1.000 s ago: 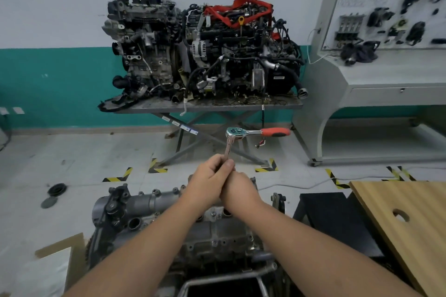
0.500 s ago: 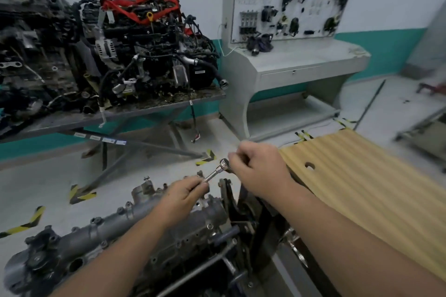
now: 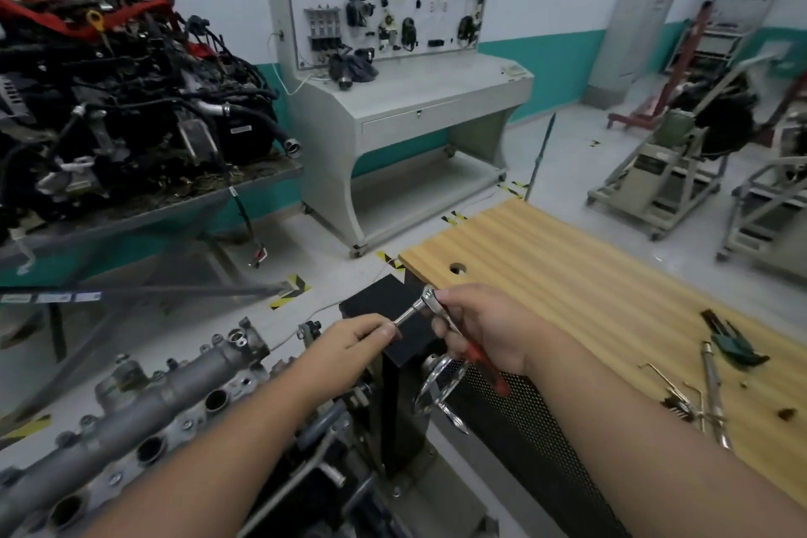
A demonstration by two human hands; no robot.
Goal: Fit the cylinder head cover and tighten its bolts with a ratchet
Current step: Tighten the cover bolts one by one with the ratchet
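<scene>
Head view, two hands over a workshop floor. Right hand [image 3: 484,330]: fingers curled round the ratchet [image 3: 454,334], chrome head up by the fingertips, red handle emerging below the palm. Left hand [image 3: 356,339]: thumb and fingers pinching the far end of the extension bar [image 3: 406,316] that runs down-left from the ratchet head; whether a socket sits on that end cannot be told. Change from a second ago: the tool was held upright with both hands stacked above the engine; it is now swung right, off the engine, level with the corner of the wooden bench [image 3: 611,288], and the gaze has turned the same way. Likely meaning: the tool is being adjusted or re-fitted, not applied, so no bolt is being turned at this moment. Cylinder head cover [image 3: 144,419]: grey casting at lower left, seated on the engine, bolt heads visible along its edge, well apart from the tool. Beyond: hex keys and loose tools [image 3: 716,380] on the bench; training panel stand [image 3: 393,57] and display engine [image 3: 122,92] behind.
</scene>
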